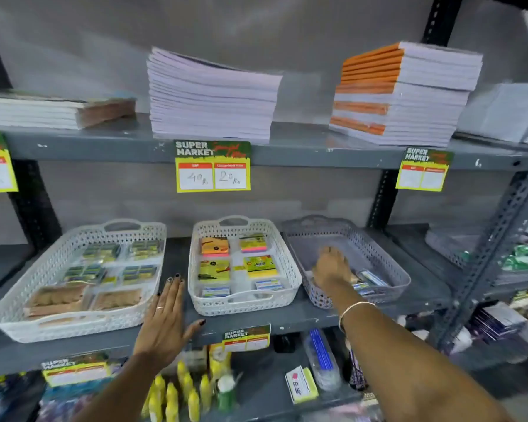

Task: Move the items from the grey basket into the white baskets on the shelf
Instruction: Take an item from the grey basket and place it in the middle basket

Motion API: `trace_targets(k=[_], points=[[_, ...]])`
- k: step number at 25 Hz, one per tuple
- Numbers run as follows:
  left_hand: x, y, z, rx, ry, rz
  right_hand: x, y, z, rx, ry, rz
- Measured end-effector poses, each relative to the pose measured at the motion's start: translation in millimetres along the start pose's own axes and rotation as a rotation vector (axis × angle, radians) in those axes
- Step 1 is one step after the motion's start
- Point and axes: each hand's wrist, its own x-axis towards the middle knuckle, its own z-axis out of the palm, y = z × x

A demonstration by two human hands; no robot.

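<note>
The grey basket stands on the middle shelf at the right, with a few small blue-and-white packets at its near end. My right hand reaches into it, fingers down over the items; whether it grips one is hidden. Beside it the middle white basket holds sticky-note pads and small packets. The left white basket holds green packets and brown packs. My left hand rests flat and open on the shelf between the two white baskets.
Stacks of notebooks sit on the upper shelf, with yellow price tags on its edge. Yellow bottles and pens fill the lower shelf. A slanted metal upright stands at the right.
</note>
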Motion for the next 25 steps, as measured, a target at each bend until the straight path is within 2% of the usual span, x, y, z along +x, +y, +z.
trace_targets(k=[1, 4, 7, 14, 18, 25], points=[[-0.4, -1.0, 10.7, -0.007, 0.019, 0.016, 6.0, 6.5, 2.8, -0.002, -0.086, 0.033], [-5.8, -2.0, 30.2, -0.022, -0.082, -0.080, 21.8, 26.0, 15.1, -0.020, -0.302, 0.040], [-4.1, -5.6, 47.9, 0.004, -0.085, -0.114, 41.3, 34.0, 33.2, -0.088, -0.382, -0.012], [-8.5, 1.6, 38.2, 0.045, -0.146, -0.154, 66.3, 27.1, 30.7, -0.112, -0.409, -0.007], [-9.0, -0.6, 34.6, 0.032, -0.161, -0.152, 75.4, -3.4, 7.6, -0.091, -0.308, 0.042], [-9.3, 1.0, 32.3, 0.004, -0.142, -0.092, 51.7, -120.1, -30.2, -0.011, -0.160, -0.212]])
